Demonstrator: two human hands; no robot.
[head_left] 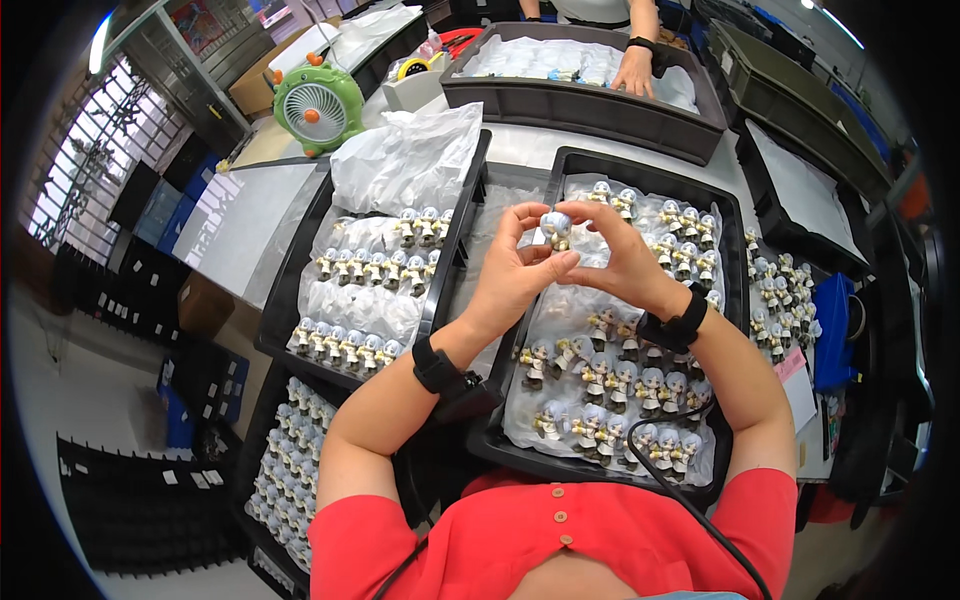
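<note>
A small figurine (pixel 556 230) with pale lilac hair is held upright between my two hands, above the far-left part of the right black tray (pixel 742 262). My left hand (pixel 508 268) grips it with thumb and fingers. My right hand (pixel 622 256) curves around its other side, its fingertips meeting the figurine near the head. Below my hands, rows of similar figurines (pixel 622 380) lie on white sheeting in that tray. To the left, another black tray (pixel 464 205) holds more rows of figurines (pixel 375 268) with crumpled white sheeting (pixel 405 160) at its far end.
A green fan (pixel 318 108) and a tape dispenser (pixel 415 85) stand at the far left. Across the table, a co-worker's hand (pixel 635 72) reaches into a grey bin (pixel 600 118). More figurines (pixel 780 300) stand at the right, beside a blue holder (pixel 835 330). A filled tray (pixel 290 470) sits lower left.
</note>
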